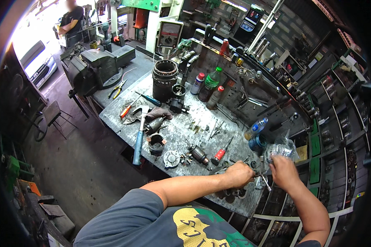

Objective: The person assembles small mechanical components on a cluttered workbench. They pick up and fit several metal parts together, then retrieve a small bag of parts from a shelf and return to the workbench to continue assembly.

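Note:
My left hand is closed in a fist at the bench's near right, over dark metal parts. What it grips is hidden. A metal wrench-like tool lies just to its right; I cannot tell whether the two touch. My right hand is lifted beside it, blurred by motion, its fingers bent downward in front of a clear plastic bag. Left of my left hand are a red-handled screwdriver, a motor armature and a round silver end cover.
A blue-handled hammer lies at the bench's left edge. Behind stand a dark cylindrical motor housing, a green bottle and spray cans. A bench vise is far left. Tool racks line the right; a person stands far back.

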Tool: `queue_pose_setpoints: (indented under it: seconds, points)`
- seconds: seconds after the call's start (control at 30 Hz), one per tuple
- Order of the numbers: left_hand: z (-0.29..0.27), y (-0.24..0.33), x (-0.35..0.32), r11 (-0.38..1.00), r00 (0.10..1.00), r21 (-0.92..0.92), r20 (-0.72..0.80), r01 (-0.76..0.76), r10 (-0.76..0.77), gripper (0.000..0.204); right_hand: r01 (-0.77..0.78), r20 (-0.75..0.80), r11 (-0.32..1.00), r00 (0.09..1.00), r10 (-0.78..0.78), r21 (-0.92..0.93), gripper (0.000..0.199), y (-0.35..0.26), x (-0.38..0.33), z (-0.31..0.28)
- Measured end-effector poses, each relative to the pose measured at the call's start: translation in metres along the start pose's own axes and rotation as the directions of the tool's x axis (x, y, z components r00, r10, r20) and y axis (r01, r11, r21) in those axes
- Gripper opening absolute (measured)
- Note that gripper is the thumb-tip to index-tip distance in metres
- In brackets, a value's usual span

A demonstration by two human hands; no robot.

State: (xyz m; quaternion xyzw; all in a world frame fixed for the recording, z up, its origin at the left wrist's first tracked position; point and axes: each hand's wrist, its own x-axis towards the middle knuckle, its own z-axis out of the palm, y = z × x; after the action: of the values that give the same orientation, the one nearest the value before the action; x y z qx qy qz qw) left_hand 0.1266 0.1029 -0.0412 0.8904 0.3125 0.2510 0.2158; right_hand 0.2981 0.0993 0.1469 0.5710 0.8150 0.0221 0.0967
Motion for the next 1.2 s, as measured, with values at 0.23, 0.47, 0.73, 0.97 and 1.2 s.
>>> queue_pose_setpoints:
  seconds: [0.23, 0.47, 0.73, 0.97, 1.2]
  points:
    - [0.011, -0.001, 0.001, 1.0, 1.0, 0.025, -0.011, 0.008, -0.007, 0.031, -0.024, 0.317, 0.999, 0.948, 0.037, -0.044, 0.04, -0.015, 0.004, 0.003]
    - [0.028, -0.006, 0.006, 1.0, 0.993, -0.006, -0.119, -0.019, 0.018, 0.034, 0.552, -0.106, 0.733, 0.766, -0.634, -0.397, 0.03, 0.014, -0.005, -0.007]
    - [0.024, -0.003, 0.005, 0.999, 0.998, 0.053, -0.057, -0.006, 0.009, 0.036, -0.103, 0.22, 0.988, 0.972, 0.076, 0.115, 0.039, -0.006, 0.01, 0.012]
    - [0.034, -0.008, 0.005, 0.998, 0.986, 0.042, -0.162, -0.041, 0.047, 0.037, 0.813, -0.009, 0.524, 0.54, -0.842, -0.254, 0.032, 0.008, 0.016, 0.002]
    - [0.038, -0.01, 0.009, 0.998, 0.984, 0.056, -0.174, -0.018, 0.027, 0.035, -0.096, 0.147, 0.942, 0.988, 0.05, 0.323, 0.026, 0.013, 0.005, 0.009]
